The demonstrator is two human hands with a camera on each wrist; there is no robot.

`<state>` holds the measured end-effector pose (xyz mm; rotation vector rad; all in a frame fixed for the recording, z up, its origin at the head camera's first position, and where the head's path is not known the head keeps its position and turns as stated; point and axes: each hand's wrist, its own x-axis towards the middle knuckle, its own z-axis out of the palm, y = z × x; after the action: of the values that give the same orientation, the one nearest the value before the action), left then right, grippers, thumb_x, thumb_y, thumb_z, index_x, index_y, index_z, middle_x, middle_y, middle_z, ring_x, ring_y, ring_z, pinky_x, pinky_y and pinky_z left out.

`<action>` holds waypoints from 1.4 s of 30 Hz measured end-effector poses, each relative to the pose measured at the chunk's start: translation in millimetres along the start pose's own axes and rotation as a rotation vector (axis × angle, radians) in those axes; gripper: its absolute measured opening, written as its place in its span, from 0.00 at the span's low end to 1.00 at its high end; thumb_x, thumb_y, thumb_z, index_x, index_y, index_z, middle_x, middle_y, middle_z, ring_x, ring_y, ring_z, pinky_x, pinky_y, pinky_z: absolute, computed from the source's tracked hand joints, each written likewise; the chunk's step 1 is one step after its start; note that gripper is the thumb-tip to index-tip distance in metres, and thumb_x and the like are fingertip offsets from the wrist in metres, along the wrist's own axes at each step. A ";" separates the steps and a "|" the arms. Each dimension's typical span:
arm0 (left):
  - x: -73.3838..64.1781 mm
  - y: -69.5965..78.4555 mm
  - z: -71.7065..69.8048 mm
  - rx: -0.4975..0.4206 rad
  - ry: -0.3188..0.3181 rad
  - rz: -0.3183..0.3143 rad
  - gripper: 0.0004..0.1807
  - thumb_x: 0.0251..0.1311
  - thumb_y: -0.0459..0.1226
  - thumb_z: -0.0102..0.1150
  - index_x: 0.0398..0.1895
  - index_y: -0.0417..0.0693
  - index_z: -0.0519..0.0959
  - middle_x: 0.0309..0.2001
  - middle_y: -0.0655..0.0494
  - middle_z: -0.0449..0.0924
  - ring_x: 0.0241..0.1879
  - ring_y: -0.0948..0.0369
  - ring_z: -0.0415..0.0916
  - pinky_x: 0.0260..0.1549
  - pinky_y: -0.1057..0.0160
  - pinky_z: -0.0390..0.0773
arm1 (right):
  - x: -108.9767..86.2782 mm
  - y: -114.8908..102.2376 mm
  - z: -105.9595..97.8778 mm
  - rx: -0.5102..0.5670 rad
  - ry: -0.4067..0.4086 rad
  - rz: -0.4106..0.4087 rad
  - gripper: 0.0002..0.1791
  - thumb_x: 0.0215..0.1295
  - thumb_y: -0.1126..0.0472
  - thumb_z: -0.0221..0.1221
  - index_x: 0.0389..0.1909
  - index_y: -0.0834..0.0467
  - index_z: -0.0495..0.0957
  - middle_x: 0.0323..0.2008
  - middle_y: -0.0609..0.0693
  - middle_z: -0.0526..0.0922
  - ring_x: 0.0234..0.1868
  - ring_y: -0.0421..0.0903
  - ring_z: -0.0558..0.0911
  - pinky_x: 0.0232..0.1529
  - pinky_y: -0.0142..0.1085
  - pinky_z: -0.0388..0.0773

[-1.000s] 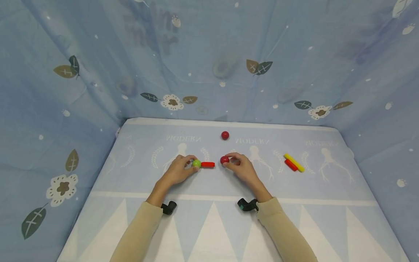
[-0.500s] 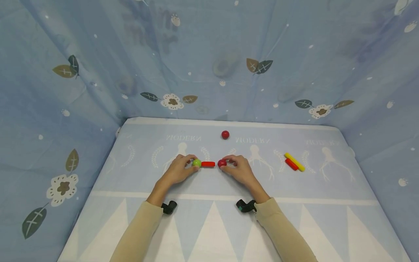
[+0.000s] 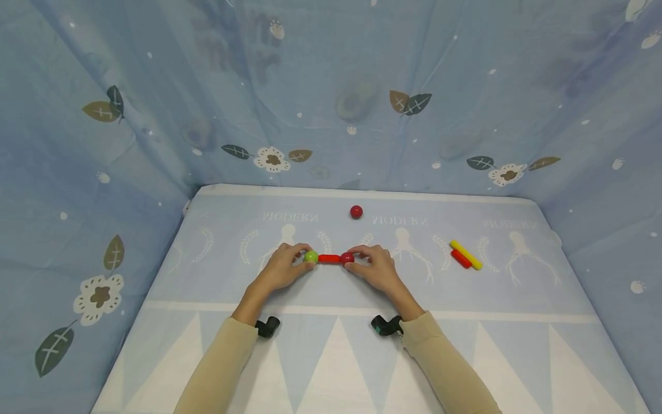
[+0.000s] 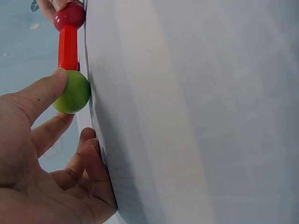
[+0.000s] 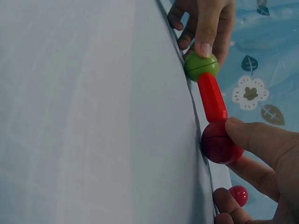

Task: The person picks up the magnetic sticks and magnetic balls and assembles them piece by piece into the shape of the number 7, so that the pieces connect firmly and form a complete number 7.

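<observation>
My left hand [image 3: 281, 268] pinches a green ball [image 4: 73, 93] between thumb and fingers. A short red rod [image 3: 328, 259] extends from that ball toward the right. At the rod's other end is a dark red ball [image 5: 219, 142], pinched by the thumb and fingers of my right hand [image 3: 379, 268]. Ball, rod and ball form one straight line low over the table, with the rod's ends right at both balls. In the right wrist view a seam line runs around the green ball and the held red ball.
A second red ball [image 3: 356, 212] lies farther back on the patterned tablecloth [image 3: 331, 345]. To the right, a yellow rod [image 3: 466, 255] and another red rod [image 3: 461, 259] lie side by side. A blue printed curtain [image 3: 331, 98] rises behind the table and at both sides.
My right hand has moved left with the red ball, closing the gap to the red rod's right end. The left hand has stayed in place, holding the green ball.
</observation>
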<state>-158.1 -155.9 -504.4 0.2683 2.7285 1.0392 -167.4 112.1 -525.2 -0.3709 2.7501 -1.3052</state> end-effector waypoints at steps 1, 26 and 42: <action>0.1 0.1 0.1 -0.001 0.000 -0.001 0.18 0.66 0.47 0.65 0.57 0.56 0.79 0.49 0.46 0.74 0.49 0.50 0.72 0.45 0.48 0.74 | 0.0 0.1 0.1 0.000 -0.001 0.003 0.16 0.59 0.51 0.72 0.48 0.48 0.87 0.42 0.48 0.82 0.44 0.51 0.75 0.45 0.51 0.66; -1.2 1.1 -0.7 -0.003 0.003 0.000 0.19 0.66 0.47 0.65 0.57 0.56 0.79 0.49 0.46 0.74 0.49 0.50 0.72 0.45 0.48 0.75 | -5.3 1.1 -10.1 0.025 -0.016 -0.013 0.19 0.61 0.55 0.70 0.53 0.53 0.84 0.41 0.52 0.81 0.40 0.49 0.75 0.41 0.43 0.72; -0.9 1.5 -1.8 -0.012 0.000 0.005 0.19 0.66 0.47 0.65 0.57 0.56 0.79 0.50 0.45 0.74 0.49 0.50 0.72 0.45 0.47 0.74 | -46.6 34.6 -69.2 0.041 0.118 0.062 0.18 0.66 0.56 0.67 0.55 0.55 0.82 0.40 0.52 0.80 0.37 0.49 0.78 0.38 0.42 0.74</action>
<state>-157.6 -156.1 -502.0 0.2740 2.7220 1.0560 -140.4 196.9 -509.5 -0.2112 2.7996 -1.4085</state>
